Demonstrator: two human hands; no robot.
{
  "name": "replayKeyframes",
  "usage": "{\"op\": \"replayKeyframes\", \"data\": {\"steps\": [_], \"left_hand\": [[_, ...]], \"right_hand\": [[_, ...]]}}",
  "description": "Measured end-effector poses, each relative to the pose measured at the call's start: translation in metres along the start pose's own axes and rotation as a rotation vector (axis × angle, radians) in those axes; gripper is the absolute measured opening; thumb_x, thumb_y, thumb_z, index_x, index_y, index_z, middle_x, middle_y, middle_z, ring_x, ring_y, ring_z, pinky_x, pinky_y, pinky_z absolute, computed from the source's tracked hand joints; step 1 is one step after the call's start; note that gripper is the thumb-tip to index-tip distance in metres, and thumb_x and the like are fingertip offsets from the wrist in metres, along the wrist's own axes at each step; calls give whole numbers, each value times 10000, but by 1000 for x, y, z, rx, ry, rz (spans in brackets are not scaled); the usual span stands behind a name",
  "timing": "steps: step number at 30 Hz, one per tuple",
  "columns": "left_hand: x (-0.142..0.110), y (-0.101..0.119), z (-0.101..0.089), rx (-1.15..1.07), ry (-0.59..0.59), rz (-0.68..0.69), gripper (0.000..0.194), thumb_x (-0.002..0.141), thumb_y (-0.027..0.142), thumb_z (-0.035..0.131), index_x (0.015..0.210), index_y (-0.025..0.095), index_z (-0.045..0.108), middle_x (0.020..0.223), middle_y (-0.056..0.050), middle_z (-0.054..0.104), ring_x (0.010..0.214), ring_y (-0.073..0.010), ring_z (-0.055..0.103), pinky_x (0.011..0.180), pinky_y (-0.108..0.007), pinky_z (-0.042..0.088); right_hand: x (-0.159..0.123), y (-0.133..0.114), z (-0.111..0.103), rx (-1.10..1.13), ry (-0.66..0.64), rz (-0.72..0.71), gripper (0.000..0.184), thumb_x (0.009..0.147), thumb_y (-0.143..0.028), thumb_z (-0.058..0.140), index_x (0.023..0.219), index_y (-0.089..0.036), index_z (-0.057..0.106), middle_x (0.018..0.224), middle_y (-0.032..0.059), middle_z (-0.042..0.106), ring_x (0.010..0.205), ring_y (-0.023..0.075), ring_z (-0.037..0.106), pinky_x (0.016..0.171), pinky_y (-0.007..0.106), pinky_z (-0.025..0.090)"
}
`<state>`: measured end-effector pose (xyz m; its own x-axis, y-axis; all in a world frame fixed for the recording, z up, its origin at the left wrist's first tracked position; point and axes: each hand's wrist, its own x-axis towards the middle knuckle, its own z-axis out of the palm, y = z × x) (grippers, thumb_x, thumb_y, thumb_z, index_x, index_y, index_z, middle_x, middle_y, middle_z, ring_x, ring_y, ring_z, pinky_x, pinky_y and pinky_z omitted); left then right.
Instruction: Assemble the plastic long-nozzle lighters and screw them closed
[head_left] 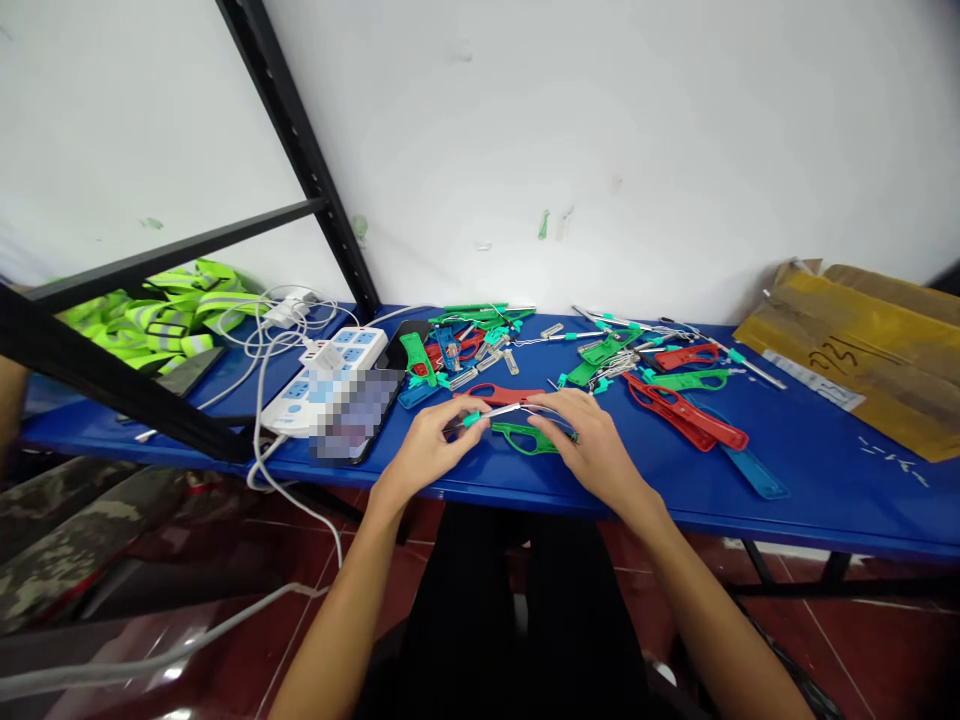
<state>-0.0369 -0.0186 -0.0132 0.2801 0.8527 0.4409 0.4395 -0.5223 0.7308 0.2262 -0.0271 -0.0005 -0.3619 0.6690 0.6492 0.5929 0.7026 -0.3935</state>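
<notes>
My left hand [429, 442] is closed, pinching the teal end of a thin metal rod [504, 410] above the front of the blue table. On the other side, my right hand [586, 440] is closed round the rod's far end, where a thin pale wire seems to bend under the fingers; the exact grip is partly hidden. Just beneath the hands lie a green plastic handle piece [525, 438] and a red one [491, 393]. Behind them is a pile of green, red and blue plastic pieces [457, 350] with small clear parts.
More red handle pieces [686, 415] and several rods [754, 368] lie to the right, before a cardboard box [862, 350]. Left of my hands are a phone [367, 410], a white power strip [360, 345] with loose cables, a black shelf post [300, 150] and yellow-green reflective straps [161, 325].
</notes>
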Motion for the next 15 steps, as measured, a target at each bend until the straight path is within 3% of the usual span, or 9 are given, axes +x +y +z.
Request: {"op": "replayKeyframes", "data": {"steps": [7, 15], "left_hand": [[-2, -2, 1, -53, -14, 38, 170, 1032, 348, 717, 1099, 215, 800, 874, 5, 773, 613, -93, 589, 575, -213, 447], [-2, 0, 0, -62, 53, 179, 106, 1023, 281, 746, 1084, 209, 794, 1009, -42, 819, 754, -125, 711, 636, -226, 518]], "right_hand": [[-4, -3, 5, 70, 83, -28, 156, 1113, -239, 630, 1198, -248, 760, 1117, 60, 847, 992, 228, 790, 924, 373, 602], [-6, -14, 5, 269, 97, 31, 208, 1072, -166, 675, 1195, -263, 812, 1092, 45, 836, 959, 191, 789, 885, 324, 620]]}}
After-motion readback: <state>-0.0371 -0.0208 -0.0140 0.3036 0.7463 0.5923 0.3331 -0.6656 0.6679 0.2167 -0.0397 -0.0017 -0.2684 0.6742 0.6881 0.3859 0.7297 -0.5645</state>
